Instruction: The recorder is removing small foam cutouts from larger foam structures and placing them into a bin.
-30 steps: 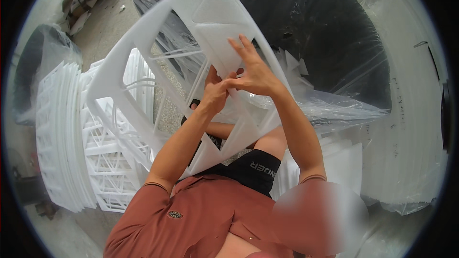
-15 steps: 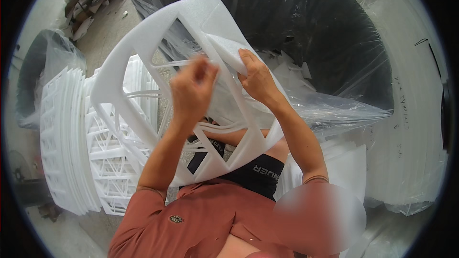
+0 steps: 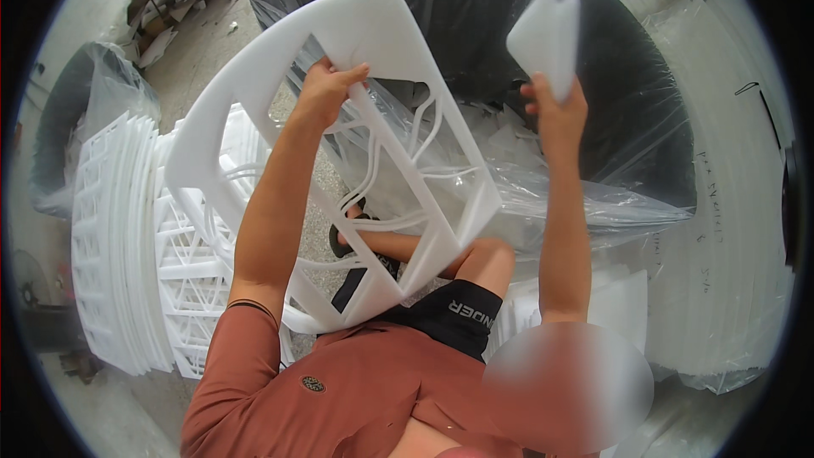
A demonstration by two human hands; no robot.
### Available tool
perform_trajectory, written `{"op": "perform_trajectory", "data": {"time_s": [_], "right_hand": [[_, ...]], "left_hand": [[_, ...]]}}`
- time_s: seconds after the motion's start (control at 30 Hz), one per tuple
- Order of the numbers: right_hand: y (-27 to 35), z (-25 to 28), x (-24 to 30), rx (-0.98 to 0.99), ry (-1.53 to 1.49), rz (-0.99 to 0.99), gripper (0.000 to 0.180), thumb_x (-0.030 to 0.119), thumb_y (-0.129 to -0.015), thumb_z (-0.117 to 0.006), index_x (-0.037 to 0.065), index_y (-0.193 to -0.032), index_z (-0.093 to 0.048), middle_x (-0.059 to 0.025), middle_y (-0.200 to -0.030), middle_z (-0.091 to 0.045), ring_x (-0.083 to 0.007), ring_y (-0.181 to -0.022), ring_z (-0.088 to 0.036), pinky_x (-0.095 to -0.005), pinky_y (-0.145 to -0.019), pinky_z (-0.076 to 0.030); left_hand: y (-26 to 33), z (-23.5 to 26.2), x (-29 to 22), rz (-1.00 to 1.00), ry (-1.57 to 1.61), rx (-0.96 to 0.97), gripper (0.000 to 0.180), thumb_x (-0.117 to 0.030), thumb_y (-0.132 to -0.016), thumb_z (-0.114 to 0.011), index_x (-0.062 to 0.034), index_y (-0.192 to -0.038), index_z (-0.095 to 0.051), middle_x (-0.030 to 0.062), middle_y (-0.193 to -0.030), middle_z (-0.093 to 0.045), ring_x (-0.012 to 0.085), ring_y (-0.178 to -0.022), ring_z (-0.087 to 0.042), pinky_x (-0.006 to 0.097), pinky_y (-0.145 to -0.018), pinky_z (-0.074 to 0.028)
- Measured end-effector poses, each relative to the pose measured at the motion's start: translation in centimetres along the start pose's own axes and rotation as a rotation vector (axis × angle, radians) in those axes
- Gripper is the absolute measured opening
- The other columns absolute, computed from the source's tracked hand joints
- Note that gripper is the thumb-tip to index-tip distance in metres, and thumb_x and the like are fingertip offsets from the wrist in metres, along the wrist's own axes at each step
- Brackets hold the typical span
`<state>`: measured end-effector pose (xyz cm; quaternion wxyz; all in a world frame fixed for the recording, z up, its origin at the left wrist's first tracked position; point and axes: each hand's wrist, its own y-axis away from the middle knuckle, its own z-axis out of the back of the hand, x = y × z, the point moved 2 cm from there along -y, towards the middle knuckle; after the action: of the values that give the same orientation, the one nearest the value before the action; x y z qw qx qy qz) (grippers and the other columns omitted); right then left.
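A large white foam panel [image 3: 377, 21] with cut-out openings and curved foam strips leans up from my lap. My left hand [image 3: 326, 95] is closed round one of its bars, near the upper opening, with the thumb lying across the bar. Off to the right, my right hand [image 3: 560, 114] holds up a loose white foam offcut [image 3: 547, 44], slightly smeared by motion. That offcut is in front of a big round black bin [image 3: 632, 89] with clear plastic film over its side, apart from the panel.
Foam scraps [image 3: 509, 129] lie inside the bin. Stacked openwork foam panels [image 3: 199, 263] stand at the left, beside another row of upright panels [image 3: 119, 246]. Clear plastic film [image 3: 585, 203] spills over the bin's near edge. Tall wrapped white sheets [image 3: 721, 203] stand at the right.
A foam piece has come out of the panel's upper right opening. My right hand has carried it up and right, while my left hand has moved up onto the panel's bar.
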<state>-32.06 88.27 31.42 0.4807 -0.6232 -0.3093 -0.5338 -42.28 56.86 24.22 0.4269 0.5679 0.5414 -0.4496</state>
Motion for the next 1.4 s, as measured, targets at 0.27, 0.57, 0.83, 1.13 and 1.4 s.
{"op": "perform_trajectory", "data": {"time_s": [0.27,0.57,0.83,1.13,1.4], "right_hand": [[1.2,-11.7,-2.4,0.09,0.834,0.508,0.116,0.054,-0.048,-0.087,-0.009,-0.133,-0.038,-0.0335,-0.135,-0.036,-0.0457,-0.127,-0.037,-0.0449,-0.106,-0.034],[-0.2,-9.2,-1.1,0.086,0.684,0.326,0.12,0.052,-0.043,-0.091,-0.008,-0.134,-0.039,-0.0237,-0.126,-0.046,-0.0339,-0.116,-0.052,-0.0418,-0.097,-0.045],[-1.6,-7.6,-2.9,0.206,0.242,0.198,0.068,0.028,-0.066,-0.084,-0.001,-0.121,-0.056,-0.0105,-0.098,-0.067,-0.0197,-0.089,-0.065,-0.031,-0.083,-0.05],[-5.8,2.4,-8.8,0.016,-0.497,-0.178,0.034,0.018,-0.086,-0.068,-0.001,-0.112,-0.057,-0.0118,-0.102,-0.064,-0.0228,-0.09,-0.065,-0.0372,-0.072,-0.059],[-5.8,8.6,-14.8,-0.29,-0.464,-0.278,0.051,0.027,-0.091,-0.063,0.002,-0.13,-0.045,-0.018,-0.122,-0.054,-0.0313,-0.104,-0.059,-0.0478,-0.083,-0.055]], "left_hand": [[2.9,-6.6,-0.2,0.047,0.462,0.035,0.039,-0.035,-0.09,-0.065,-0.0029,-0.109,-0.056,0.0056,-0.092,-0.059,0.0153,-0.076,-0.056,0.028,-0.062,-0.047],[4.2,-7.5,1.2,0.094,0.501,0.352,0.031,-0.034,-0.094,-0.056,-0.0067,-0.108,-0.058,0.0064,-0.091,-0.062,0.0137,-0.078,-0.055,0.028,-0.062,-0.044],[4.7,-8.3,0.5,0.113,0.519,0.429,0.021,-0.03,-0.095,-0.054,-0.0108,-0.104,-0.052,0.0114,-0.094,-0.068,0.0193,-0.086,-0.063,0.027,-0.061,-0.044],[3.8,-6.0,0.8,0.12,0.402,0.217,0.023,-0.03,-0.095,-0.055,-0.008,-0.099,-0.05,0.0137,-0.088,-0.069,0.0282,-0.084,-0.069,0.03,-0.056,-0.043],[1.8,-5.0,0.9,0.139,0.464,0.155,0.025,-0.031,-0.095,-0.055,-0.0064,-0.098,-0.049,0.0143,-0.084,-0.066,0.0307,-0.083,-0.068,0.031,-0.055,-0.044]]}}
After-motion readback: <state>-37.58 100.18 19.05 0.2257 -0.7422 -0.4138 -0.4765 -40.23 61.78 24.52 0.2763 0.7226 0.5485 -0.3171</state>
